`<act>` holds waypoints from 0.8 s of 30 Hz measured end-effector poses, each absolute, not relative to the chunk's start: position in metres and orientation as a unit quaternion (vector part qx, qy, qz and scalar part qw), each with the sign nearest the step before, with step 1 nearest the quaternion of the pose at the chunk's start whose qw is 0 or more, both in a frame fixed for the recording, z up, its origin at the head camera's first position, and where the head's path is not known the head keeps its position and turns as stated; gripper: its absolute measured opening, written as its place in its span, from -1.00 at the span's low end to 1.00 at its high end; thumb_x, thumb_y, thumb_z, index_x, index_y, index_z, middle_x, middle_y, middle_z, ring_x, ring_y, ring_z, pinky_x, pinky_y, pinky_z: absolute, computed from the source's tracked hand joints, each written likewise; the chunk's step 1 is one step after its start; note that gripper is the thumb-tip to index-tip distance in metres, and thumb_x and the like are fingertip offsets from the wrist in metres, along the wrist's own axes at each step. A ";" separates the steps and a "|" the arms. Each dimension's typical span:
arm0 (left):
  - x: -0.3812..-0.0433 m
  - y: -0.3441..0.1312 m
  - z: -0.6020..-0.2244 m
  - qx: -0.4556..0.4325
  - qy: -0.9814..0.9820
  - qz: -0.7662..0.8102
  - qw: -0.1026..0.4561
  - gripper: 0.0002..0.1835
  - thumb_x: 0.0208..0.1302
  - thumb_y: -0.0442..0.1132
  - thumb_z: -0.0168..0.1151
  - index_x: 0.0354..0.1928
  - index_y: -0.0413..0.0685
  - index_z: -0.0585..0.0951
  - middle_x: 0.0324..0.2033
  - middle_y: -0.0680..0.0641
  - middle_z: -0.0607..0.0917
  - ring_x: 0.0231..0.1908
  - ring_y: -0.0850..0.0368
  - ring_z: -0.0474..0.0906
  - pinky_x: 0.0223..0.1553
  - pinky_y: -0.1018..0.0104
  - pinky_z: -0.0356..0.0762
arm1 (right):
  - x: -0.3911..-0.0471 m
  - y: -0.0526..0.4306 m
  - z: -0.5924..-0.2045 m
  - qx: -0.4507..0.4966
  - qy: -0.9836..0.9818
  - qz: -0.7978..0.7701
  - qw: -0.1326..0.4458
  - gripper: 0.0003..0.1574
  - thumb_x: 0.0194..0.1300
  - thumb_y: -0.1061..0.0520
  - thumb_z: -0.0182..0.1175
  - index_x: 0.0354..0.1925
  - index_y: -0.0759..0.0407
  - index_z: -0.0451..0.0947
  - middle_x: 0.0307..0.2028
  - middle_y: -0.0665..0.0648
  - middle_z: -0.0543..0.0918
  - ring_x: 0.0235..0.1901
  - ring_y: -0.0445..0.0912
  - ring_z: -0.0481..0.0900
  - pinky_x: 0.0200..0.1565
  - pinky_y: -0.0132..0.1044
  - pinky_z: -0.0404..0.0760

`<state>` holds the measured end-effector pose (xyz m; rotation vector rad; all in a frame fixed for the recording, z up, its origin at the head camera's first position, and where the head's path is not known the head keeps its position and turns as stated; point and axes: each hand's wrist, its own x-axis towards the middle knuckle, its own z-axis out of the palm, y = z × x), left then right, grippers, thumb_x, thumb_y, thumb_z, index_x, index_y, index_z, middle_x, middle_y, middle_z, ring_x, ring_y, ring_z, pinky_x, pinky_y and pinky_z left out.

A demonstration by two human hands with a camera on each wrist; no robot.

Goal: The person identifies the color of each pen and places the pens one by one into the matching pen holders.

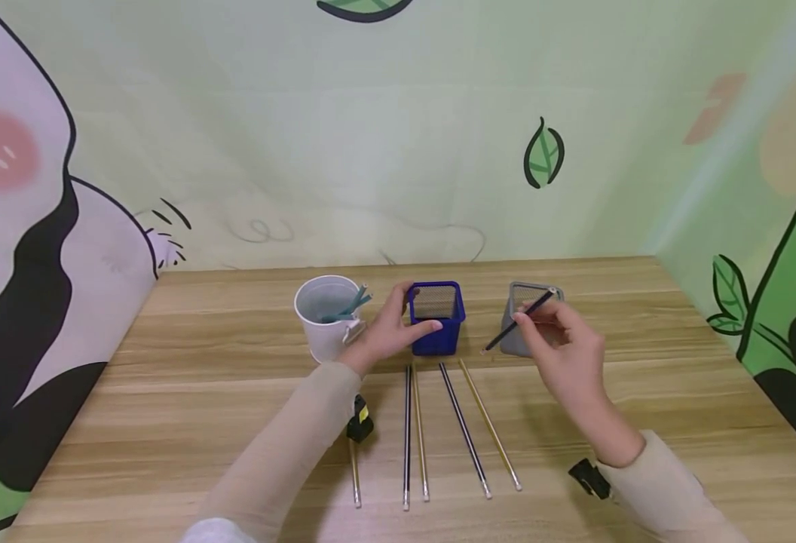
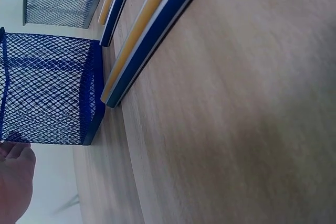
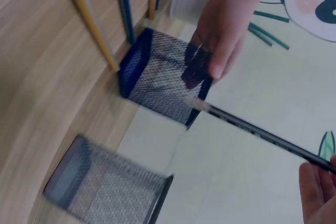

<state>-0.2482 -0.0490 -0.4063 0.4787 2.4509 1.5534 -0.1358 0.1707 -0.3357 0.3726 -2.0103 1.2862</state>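
My left hand (image 1: pixel 386 330) grips the left side of a blue mesh pen holder (image 1: pixel 433 341), its thumb across the front near the rim. No pencil shows inside that holder. My right hand (image 1: pixel 577 362) pinches a dark pencil (image 1: pixel 505 332) between thumb and fingers, slanted in the air in front of a grey mesh pen holder (image 1: pixel 512 341). In the right wrist view one pale end of the dark pencil (image 3: pixel 252 128) appears in front of the blue holder's rim; whether they touch I cannot tell.
Left of the blue holder stands a white bucket (image 1: pixel 323 332) with several teal pencils (image 1: pixel 352 303). Several yellow pencils (image 1: pixel 489 422) and dark blue pencils (image 1: pixel 464 430) lie on the wooden table (image 1: pixel 201 377) in front. A printed cloth wall (image 1: pixel 398 151) rises behind.
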 end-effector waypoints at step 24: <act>-0.249 -0.052 -0.407 0.179 0.845 0.496 0.088 -0.05 0.20 -0.01 0.31 0.43 -0.23 -0.02 0.37 -0.27 0.20 0.39 -0.11 0.12 0.40 0.11 0.13 | -0.164 0.140 -0.357 0.221 -0.678 0.571 0.406 -0.84 0.15 0.43 0.24 -0.33 0.60 0.50 -0.34 0.30 0.64 -0.24 -0.31 0.60 -0.19 -0.51 0.62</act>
